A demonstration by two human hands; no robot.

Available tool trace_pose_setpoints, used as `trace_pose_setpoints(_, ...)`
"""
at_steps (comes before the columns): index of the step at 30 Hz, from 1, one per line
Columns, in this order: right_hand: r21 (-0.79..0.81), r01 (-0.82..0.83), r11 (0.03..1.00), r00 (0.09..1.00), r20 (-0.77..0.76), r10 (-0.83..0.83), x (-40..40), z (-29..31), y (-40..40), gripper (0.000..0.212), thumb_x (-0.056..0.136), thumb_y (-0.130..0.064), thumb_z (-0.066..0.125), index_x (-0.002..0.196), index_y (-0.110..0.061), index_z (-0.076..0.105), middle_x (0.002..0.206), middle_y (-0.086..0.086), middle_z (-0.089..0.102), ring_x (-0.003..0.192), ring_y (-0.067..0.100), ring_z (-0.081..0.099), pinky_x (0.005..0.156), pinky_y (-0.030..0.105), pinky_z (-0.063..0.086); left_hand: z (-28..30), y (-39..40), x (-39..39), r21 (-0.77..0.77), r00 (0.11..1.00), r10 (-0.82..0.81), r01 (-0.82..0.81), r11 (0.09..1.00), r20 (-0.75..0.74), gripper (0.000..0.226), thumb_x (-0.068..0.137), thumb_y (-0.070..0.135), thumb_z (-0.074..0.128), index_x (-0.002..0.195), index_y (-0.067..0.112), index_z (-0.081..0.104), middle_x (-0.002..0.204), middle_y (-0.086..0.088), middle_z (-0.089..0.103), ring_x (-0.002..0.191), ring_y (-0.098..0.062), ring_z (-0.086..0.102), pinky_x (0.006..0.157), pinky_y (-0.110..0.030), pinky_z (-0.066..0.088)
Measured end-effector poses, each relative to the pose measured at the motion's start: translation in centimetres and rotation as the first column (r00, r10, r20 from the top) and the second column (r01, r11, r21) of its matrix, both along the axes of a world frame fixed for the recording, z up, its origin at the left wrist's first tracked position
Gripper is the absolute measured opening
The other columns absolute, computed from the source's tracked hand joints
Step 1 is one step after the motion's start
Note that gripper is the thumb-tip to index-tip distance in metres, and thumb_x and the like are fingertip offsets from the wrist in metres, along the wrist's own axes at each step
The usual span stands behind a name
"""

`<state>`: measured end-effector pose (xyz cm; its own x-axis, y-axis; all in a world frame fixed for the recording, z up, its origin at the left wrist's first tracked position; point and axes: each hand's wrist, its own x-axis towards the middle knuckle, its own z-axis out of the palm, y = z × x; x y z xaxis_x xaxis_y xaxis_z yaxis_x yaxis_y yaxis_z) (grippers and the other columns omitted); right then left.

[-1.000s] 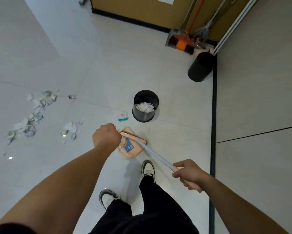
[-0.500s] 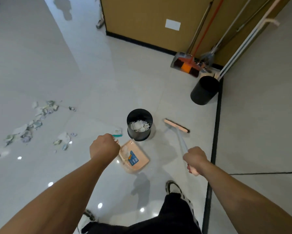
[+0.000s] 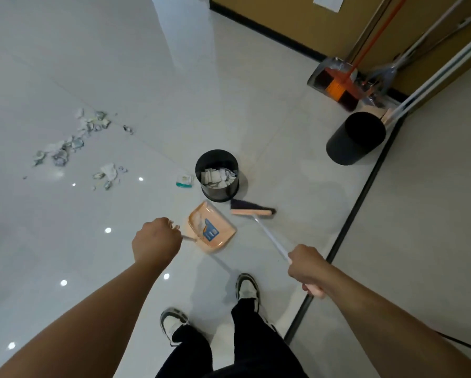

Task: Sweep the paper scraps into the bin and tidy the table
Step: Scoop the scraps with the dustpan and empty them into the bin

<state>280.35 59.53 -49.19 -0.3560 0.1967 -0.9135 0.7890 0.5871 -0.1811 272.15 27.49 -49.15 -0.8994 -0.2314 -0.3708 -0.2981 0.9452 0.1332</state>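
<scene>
My left hand [image 3: 156, 240] grips the handle of a peach dustpan [image 3: 212, 231], which hangs tilted just in front of a small black bin [image 3: 217, 192] and holds a bit of white paper. The bin contains white paper scraps. My right hand [image 3: 306, 268] grips the white handle of a broom; the broom head [image 3: 252, 210], peach with dark bristles, sits on the floor right of the dustpan, near the bin's base. Torn paper scraps [image 3: 73, 143] lie scattered on the floor at the left. A crumpled white and green piece [image 3: 184, 180] lies beside the bin.
A larger black bin [image 3: 355, 139] stands at the back right by a wall corner. Brooms and a dustpan [image 3: 335, 81] lean against the brown wall. A dark floor strip [image 3: 365, 192] runs diagonally on the right. My shoes [image 3: 246, 286] stand below the dustpan.
The broom head has swung back from the right toward the bin and dustpan. The dustpan stays beside the bin in my left hand. The camera view has shifted.
</scene>
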Motion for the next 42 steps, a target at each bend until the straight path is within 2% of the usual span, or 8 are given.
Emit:
trace_pose_setpoints(5, -0.071, 0.124, 0.99, 0.992, -0.029, -0.126, 1.3, 3.3, 2.7, 0.049, 0.085, -0.001, 0.061, 0.132, -0.018, 0.059, 0.07, 0.015, 0.056, 0.041, 0.019, 0.044, 0.041, 0.021, 0.035, 0.4, 2.2, -0.1, 0.004, 1.0, 0.02, -0.02, 1.0, 0.013, 0.003, 0.08, 0.026, 0.056, 0.08, 0.022, 0.055, 0.085, -0.005, 0.062, 0.076, -0.029, 0.061, 0.065, -0.027, 0.045)
trace_pose_setpoints(8, -0.041, 0.134, 0.99, 0.987, -0.08, -0.137, 1.2, 4.3, 3.2, 0.041, 0.085, -0.003, 0.061, 0.123, -0.02, 0.061, 0.073, 0.016, 0.056, 0.045, 0.019, 0.045, 0.042, 0.021, 0.036, 0.7, 1.9, 1.0, 0.031, 0.996, 0.086, -0.086, 0.996, 0.012, 0.005, 0.077, 0.025, 0.058, 0.078, 0.019, 0.057, 0.078, -0.004, 0.059, 0.071, -0.029, 0.059, 0.063, -0.028, 0.045)
trace_pose_setpoints(17, 0.094, 0.162, 0.982, 0.955, -0.265, -0.132, -2.8, 0.1, 2.5, 0.021, 0.085, -0.001, 0.053, 0.104, 0.001, 0.064, 0.085, 0.021, 0.06, 0.049, 0.026, 0.055, 0.041, 0.025, 0.045, 0.7, -0.1, 4.8, -0.004, 0.994, 0.076, -0.076, 0.997, 0.079, 0.009, 0.078, 0.027, 0.057, 0.072, 0.021, 0.06, 0.074, 0.0, 0.058, 0.067, -0.023, 0.057, 0.059, -0.026, 0.044)
trace_pose_setpoints(22, 0.112, 0.078, 0.991, 0.982, -0.179, -0.057, -2.7, -2.9, 2.4, 0.024, 0.086, -0.001, 0.058, 0.109, 0.001, 0.063, 0.082, 0.019, 0.061, 0.045, 0.026, 0.056, 0.041, 0.026, 0.047, -0.9, 0.0, 6.7, 0.001, 0.995, 0.097, -0.097, 0.995, 0.037, 0.009, 0.078, 0.027, 0.054, 0.071, 0.022, 0.056, 0.069, 0.002, 0.056, 0.061, -0.02, 0.055, 0.052, -0.024, 0.039)
trace_pose_setpoints(27, -0.022, -0.029, 0.999, 1.0, -0.006, 0.029, 0.3, -0.2, 2.5, 0.048, 0.084, 0.001, 0.062, 0.129, -0.011, 0.059, 0.074, 0.02, 0.059, 0.044, 0.022, 0.05, 0.043, 0.026, 0.042, -0.8, 0.2, 6.0, 0.011, 0.996, 0.085, -0.085, 0.996, 0.026, 0.006, 0.077, 0.028, 0.056, 0.078, 0.022, 0.059, 0.074, 0.0, 0.057, 0.067, -0.025, 0.058, 0.057, -0.026, 0.042)
trace_pose_setpoints(32, -0.092, 0.029, 0.995, 0.999, -0.019, -0.031, 0.1, 5.0, 2.8, 0.026, 0.084, 0.002, 0.064, 0.108, -0.007, 0.07, 0.055, 0.01, 0.052, 0.034, 0.016, 0.043, 0.038, 0.019, 0.032, -0.2, -0.3, 5.4, 0.029, 0.996, 0.087, -0.088, 0.996, 0.035, 0.007, 0.074, 0.025, 0.058, 0.079, 0.021, 0.06, 0.072, 0.001, 0.055, 0.068, -0.025, 0.058, 0.059, -0.026, 0.043)
trace_pose_setpoints(36, -0.054, 0.048, 0.997, 0.996, -0.077, -0.053, 0.1, 5.9, 1.5, 0.018, 0.086, 0.001, 0.062, 0.097, -0.012, 0.068, 0.068, 0.015, 0.051, 0.042, 0.019, 0.042, 0.039, 0.019, 0.032, 0.6, -1.9, 4.4, 0.028, 0.994, 0.11, -0.11, 0.994, 0.021, 0.01, 0.071, 0.025, 0.059, 0.078, 0.019, 0.061, 0.077, -0.002, 0.06, 0.07, -0.027, 0.058, 0.06, -0.025, 0.042)
trace_pose_setpoints(42, -0.017, 0.159, 0.987, 0.979, -0.123, -0.16, -0.4, 1.4, 0.1, 0.015, 0.085, 0.002, 0.061, 0.1, -0.003, 0.063, 0.073, 0.018, 0.051, 0.047, 0.021, 0.044, 0.044, 0.024, 0.039, 1.5, -5.4, 4.6, 0.014, 0.989, 0.148, -0.148, 0.989, 0.028, 0.008, 0.068, 0.024, 0.056, 0.069, 0.017, 0.059, 0.075, -0.002, 0.061, 0.069, -0.027, 0.059, 0.059, -0.027, 0.043)
